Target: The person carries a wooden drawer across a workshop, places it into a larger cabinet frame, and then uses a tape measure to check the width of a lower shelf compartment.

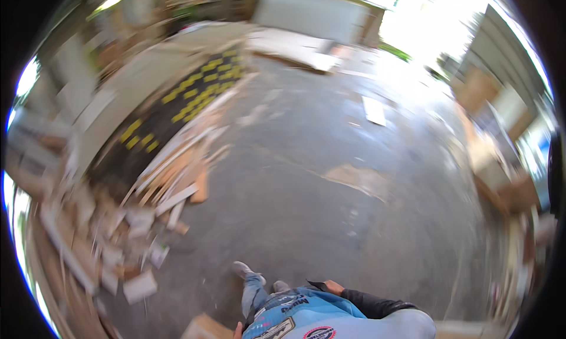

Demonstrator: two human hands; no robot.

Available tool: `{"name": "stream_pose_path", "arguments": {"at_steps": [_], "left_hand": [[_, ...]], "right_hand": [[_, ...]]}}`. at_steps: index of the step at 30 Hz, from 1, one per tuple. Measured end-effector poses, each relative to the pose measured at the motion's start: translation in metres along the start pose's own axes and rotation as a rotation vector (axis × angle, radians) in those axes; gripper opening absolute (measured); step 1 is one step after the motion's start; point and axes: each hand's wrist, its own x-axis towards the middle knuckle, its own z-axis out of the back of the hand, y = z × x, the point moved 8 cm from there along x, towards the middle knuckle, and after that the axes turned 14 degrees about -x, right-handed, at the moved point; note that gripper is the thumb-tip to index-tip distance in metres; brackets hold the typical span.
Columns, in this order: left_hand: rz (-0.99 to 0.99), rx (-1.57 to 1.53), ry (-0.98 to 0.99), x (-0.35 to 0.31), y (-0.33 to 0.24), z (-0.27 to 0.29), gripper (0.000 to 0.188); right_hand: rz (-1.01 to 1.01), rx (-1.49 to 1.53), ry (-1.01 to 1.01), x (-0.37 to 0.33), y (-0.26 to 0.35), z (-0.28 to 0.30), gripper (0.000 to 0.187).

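Observation:
At the lower edge only a small part of my left hand (pixel 238 331) shows, beside my blue shirt; its fingers are mostly hidden. Right next to it is a light brown panel or box (pixel 205 327), cut off by the frame, and I cannot tell whether the hand holds it. My right hand (pixel 334 287), below a dark sleeve, is closed in front of my waist. A thin black piece (pixel 318 285) with a pointed end sticks out from its fingers; its kind is unclear.
Long wooden strips (pixel 177 174) lie along a dark platform with yellow marks (pixel 200 85) on the left. Nearer are heaped wood offcuts (pixel 140 286). Cardboard boxes (pixel 492 162) line the right side. A white sheet (pixel 374 111) lies on the grey floor (pixel 283 179). Motion blurs the edges.

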Motion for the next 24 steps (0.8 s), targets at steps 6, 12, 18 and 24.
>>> {"name": "stream_pose_path", "arguments": {"at_steps": [6,12,18,24], "left_hand": [[0.108,0.487,0.379,0.141,-0.169,-0.14,0.029],[0.156,0.927,0.746,0.212,-0.262,-0.315,0.03],[0.188,1.13,0.878,0.277,-0.337,-0.412,0.031],[0.244,1.253,0.948,0.301,-0.348,-0.458,0.031]], "right_hand": [[-0.526,0.1,-0.321,-0.024,0.003,0.037,0.028],[-0.962,0.931,-0.794,-0.026,-0.006,0.019,0.043],[-1.042,1.459,-0.861,0.055,0.016,0.028,0.055],[-0.899,1.004,-0.994,0.057,0.027,0.049,0.038]]}}
